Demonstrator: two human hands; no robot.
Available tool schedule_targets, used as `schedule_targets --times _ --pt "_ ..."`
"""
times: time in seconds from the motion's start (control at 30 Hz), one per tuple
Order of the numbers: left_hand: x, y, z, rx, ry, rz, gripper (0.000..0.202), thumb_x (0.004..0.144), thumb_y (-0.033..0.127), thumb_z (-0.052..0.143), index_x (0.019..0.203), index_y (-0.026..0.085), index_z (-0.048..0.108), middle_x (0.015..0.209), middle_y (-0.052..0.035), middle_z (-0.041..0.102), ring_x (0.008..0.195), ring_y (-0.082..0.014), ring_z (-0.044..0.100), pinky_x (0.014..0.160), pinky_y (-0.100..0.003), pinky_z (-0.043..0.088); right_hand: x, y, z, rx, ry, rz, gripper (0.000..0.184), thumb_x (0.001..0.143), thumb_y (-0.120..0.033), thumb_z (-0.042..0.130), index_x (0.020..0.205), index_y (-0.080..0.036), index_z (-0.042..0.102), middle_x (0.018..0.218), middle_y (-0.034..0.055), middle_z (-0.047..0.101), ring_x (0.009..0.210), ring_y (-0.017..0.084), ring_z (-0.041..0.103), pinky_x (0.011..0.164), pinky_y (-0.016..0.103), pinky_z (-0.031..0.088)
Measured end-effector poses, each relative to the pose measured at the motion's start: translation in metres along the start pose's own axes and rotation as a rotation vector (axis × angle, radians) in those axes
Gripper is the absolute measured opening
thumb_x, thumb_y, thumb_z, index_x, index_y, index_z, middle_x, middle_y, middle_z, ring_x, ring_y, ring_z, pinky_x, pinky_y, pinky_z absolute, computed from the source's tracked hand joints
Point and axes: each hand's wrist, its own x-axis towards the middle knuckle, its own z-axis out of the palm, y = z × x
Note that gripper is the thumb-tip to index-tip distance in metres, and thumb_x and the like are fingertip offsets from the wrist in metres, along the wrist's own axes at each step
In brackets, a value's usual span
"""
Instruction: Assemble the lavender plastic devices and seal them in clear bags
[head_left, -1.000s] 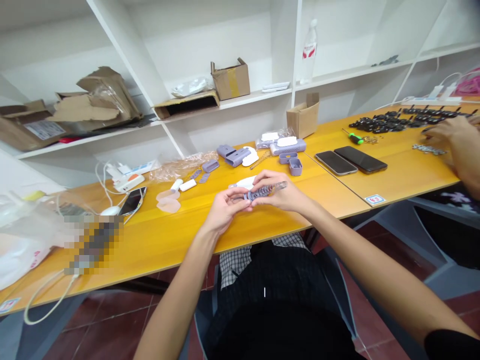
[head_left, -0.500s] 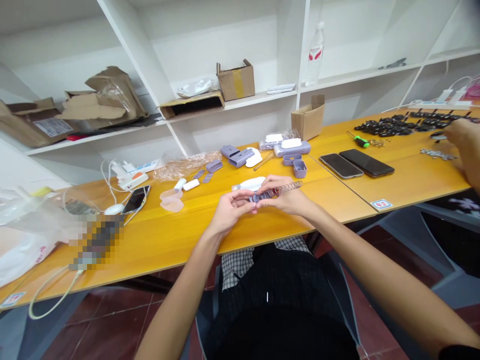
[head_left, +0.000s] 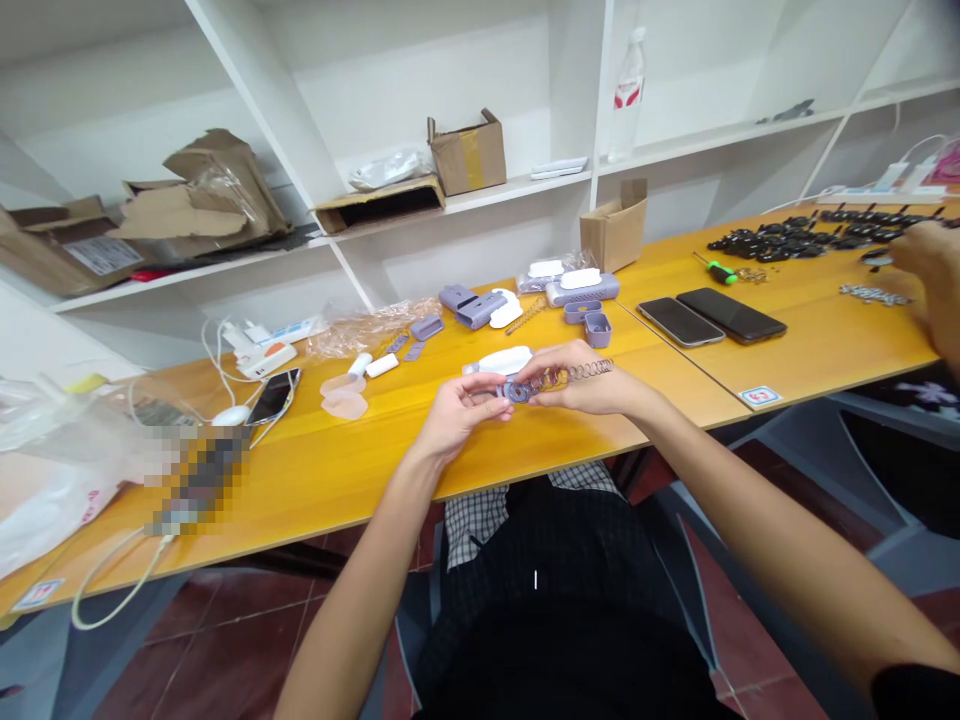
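Over the front edge of the orange table (head_left: 315, 480), my left hand (head_left: 459, 412) and my right hand (head_left: 583, 384) meet. Between them is a small purple plastic part (head_left: 516, 391), pinched by my left fingers. A long metal coil spring (head_left: 581, 373) sticks out to the right of that part, and my right fingers are closed around it. A white oval plastic shell (head_left: 504, 360) lies on the table just behind my hands.
Purple and white device parts (head_left: 480, 307), small purple cups (head_left: 598, 329) and another spring lie further back. Two dark phones (head_left: 709, 317) and a green screwdriver (head_left: 718, 268) lie to the right, where another person's hand (head_left: 930, 275) works among black parts. Cables, a phone and plastic bags sit left.
The spring now sticks out further to the right of the purple part than a second ago. Both hands stay together at the table edge. The other person's hand has shifted right.
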Motion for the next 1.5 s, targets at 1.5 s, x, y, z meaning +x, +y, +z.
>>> schedule_targets --times 1.5 --pt "0.003 -0.002 0.002 -0.115 0.121 0.124 0.047 0.057 0.024 0.101 0.096 0.016 0.076 0.091 -0.0032 0.077 0.069 -0.0137 0.074 0.072 -0.028 0.064 0.011 -0.003 0.019 0.069 0.216 0.028 0.021 0.078 -0.018 0.081 0.099 -0.024 0.082 0.102 0.0046 0.079 0.092 0.021 0.072 0.080 0.037 0.056"
